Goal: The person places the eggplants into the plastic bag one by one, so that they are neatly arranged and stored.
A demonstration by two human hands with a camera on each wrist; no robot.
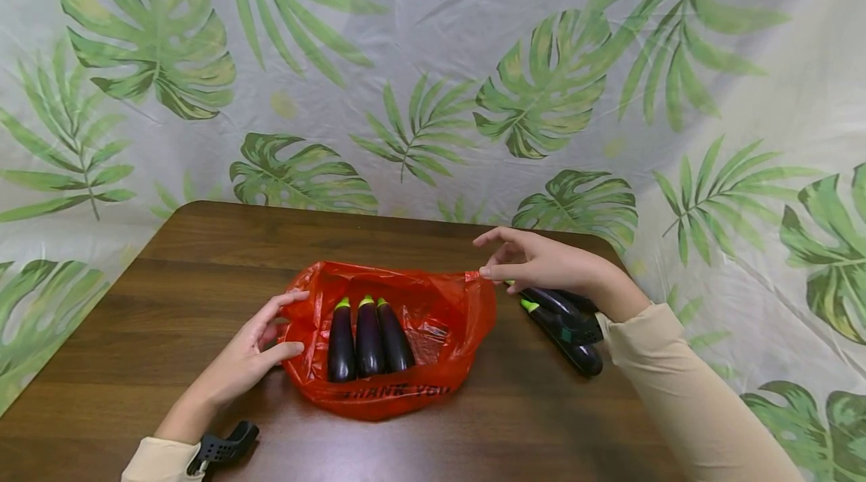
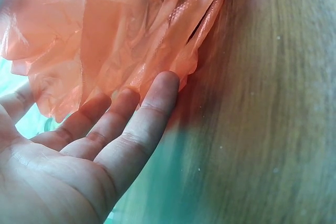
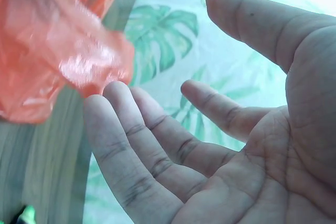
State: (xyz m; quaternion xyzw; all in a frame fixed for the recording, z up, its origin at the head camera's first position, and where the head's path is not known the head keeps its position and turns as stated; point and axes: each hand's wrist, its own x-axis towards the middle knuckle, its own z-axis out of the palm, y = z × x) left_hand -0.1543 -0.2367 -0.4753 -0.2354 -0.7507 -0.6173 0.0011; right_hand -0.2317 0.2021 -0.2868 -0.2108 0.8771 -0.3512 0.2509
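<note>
A red plastic bag (image 1: 368, 403) with black "THANK YOU" lettering lies on the table, its mouth spread wide. Inside, three dark purple eggplants (image 1: 370, 339) rest side by side, green stem ends toward the far side. My left hand (image 1: 246, 358) is at the bag's left edge; its loosely bent fingers touch the plastic (image 2: 113, 40). Over at the far right corner, my right hand (image 1: 534, 260) has its fingers spread apart, their tips close to the bag (image 3: 79, 51). Whether they touch it I cannot tell. Other eggplants (image 1: 568, 347) lie beneath the right wrist, partly hidden.
The brown wooden table (image 1: 135, 362) runs up to a leaf-patterned curtain (image 1: 433, 53) at the back. A black wrist device (image 1: 226, 444) sits on the left wrist, and another dark one (image 1: 583, 330) is on the right.
</note>
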